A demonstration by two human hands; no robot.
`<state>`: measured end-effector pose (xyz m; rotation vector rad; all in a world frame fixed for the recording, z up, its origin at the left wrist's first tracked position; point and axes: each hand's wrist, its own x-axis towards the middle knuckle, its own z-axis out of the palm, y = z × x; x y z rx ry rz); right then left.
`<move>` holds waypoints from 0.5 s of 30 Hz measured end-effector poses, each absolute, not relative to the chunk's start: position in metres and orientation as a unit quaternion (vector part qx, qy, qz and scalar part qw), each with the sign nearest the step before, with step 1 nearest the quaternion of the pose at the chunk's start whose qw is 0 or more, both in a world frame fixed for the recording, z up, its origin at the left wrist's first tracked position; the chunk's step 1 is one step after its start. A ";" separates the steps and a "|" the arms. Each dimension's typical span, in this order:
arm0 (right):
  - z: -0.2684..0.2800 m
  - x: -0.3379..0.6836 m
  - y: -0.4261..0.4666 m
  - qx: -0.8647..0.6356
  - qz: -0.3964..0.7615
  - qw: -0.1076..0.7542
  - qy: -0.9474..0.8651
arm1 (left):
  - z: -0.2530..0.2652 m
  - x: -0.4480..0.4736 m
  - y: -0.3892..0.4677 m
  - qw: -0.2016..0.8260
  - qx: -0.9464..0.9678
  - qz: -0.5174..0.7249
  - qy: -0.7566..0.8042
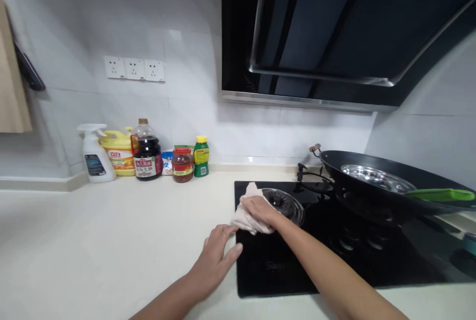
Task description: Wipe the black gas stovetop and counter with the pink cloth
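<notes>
Here, the right hand (262, 209) holds one cloth (243, 218) against one cooktop (267, 278).

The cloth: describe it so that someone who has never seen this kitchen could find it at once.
Start at the black cooktop below the range hood. At its left edge, beside the round burner, the right hand holds a crumpled cloth down. Its soft, pale pinkish folds set it apart from the smooth white counter and hard, dark cooktop.

There are two hands (214, 259) (261, 210); one cloth (245, 221); one cooktop (275, 260); one wok (405, 172); three wall sockets (134, 68).
</notes>
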<state>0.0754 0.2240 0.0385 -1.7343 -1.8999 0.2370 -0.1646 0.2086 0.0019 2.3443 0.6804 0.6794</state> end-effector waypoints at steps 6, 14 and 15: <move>0.016 0.090 0.116 -0.658 0.071 0.333 -0.672 | 0.001 -0.162 0.211 0.314 0.868 0.278 0.267; 0.001 0.137 0.056 -0.765 -0.092 0.230 -0.594 | 0.001 -0.162 0.206 0.269 0.890 0.264 0.256; 0.000 0.145 0.058 -0.779 -0.075 0.202 -0.589 | 0.001 -0.162 0.206 0.269 0.892 0.261 0.254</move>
